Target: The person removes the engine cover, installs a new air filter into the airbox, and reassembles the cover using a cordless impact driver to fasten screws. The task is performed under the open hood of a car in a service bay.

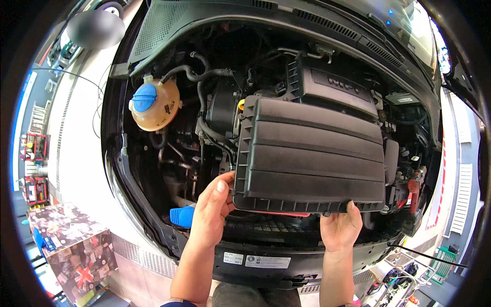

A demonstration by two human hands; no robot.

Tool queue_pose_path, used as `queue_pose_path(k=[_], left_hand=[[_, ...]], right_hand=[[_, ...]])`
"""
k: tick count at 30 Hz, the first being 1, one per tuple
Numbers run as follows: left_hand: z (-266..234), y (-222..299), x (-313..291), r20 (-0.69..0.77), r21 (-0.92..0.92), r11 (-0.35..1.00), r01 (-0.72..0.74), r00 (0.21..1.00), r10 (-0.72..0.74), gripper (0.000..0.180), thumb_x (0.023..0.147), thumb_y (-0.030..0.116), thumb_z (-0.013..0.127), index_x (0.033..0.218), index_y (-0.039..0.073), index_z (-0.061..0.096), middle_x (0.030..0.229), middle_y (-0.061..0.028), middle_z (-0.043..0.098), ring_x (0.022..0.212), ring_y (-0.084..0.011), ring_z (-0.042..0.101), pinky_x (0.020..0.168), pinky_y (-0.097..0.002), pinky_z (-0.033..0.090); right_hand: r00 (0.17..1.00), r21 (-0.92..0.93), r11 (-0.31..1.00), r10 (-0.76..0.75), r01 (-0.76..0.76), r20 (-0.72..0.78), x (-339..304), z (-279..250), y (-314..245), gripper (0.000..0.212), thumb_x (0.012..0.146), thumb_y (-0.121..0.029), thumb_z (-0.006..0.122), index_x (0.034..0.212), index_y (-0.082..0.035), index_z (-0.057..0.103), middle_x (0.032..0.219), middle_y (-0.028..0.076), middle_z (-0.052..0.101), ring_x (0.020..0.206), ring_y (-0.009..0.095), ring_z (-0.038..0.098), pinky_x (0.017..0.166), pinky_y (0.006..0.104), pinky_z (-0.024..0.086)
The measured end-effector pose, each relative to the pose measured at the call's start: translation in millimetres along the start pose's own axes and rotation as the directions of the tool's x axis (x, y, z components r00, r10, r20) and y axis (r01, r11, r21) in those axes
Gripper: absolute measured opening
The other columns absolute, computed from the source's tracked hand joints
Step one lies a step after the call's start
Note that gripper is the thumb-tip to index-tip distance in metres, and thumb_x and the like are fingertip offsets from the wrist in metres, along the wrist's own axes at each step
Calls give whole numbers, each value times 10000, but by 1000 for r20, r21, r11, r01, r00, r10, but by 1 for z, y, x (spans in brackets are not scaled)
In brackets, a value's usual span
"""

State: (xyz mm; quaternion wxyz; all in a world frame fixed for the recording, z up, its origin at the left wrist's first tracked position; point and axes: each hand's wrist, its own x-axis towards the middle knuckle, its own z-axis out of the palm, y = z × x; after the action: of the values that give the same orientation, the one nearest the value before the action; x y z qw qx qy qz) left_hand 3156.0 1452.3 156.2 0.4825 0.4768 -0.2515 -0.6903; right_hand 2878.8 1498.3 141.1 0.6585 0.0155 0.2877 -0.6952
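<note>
A ribbed black plastic air filter housing (314, 153) lies over the middle of the engine bay, its near edge towards me. My left hand (210, 202) grips its near left corner, thumb up and fingers curled behind the edge. Below the near right edge, my right hand (341, 230) supports it with the thumb on the rim and the other fingers mostly hidden underneath. A red strip (281, 212) shows under the near edge. Behind the housing sits a black engine cover (335, 84). A yellow loop (241, 105) pokes out by the far left corner.
A coolant tank (166, 105) with a blue cap (144, 98) stands on the left, hoses running from it. Beside my left wrist is a blue plastic piece (181, 217). The front crossmember (307, 260) crosses before me. A patterned box (71, 245) stands at lower left.
</note>
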Motion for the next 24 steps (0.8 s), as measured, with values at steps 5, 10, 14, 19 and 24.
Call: queue_pose_path(k=[5,10,14,19,24], left_hand=[[-14,8,-1,2,0,987,160,987,-160,495,1064,320,527,1371,-68,535,1166,-121,702,1008,-198,698,879,-358,565],[-10,8,2,27,39,968,247,968,-248,409,1042,179,592,1365,-67,547,1164,-124,711,1002,-182,708,832,-320,592],[-13,7,5,11,-17,950,313,950,-312,454,1025,197,637,1387,-60,540,1145,-85,697,967,-113,658,807,-277,559],[-11,17,13,-31,89,945,316,949,-315,468,1029,197,627,1420,-32,508,1158,-75,693,972,-105,647,807,-258,534],[-4,24,34,-66,183,965,188,982,-178,494,1026,149,621,1453,-41,457,1262,-132,650,995,-128,648,825,-276,543]], right_hand=[[983,-91,993,64,-81,-174,-19,1,-20,394,923,-176,670,1273,-3,615,1220,121,697,1164,300,621,1103,477,466],[917,-313,948,-174,57,-358,-48,-48,-116,440,961,-265,609,1298,15,566,1272,196,586,1226,347,559,1150,499,426],[818,-798,570,-543,196,-187,-34,-43,-163,554,1010,-291,596,1443,29,464,1406,200,554,1263,324,567,1122,443,441],[901,-952,306,-408,-18,-148,35,2,-165,523,1039,-318,577,1429,19,488,1391,173,590,1268,281,575,1068,392,457],[936,-969,94,-253,-228,-245,91,16,-158,539,1028,-459,574,1364,-39,602,1240,35,658,1047,126,602,857,257,457]])
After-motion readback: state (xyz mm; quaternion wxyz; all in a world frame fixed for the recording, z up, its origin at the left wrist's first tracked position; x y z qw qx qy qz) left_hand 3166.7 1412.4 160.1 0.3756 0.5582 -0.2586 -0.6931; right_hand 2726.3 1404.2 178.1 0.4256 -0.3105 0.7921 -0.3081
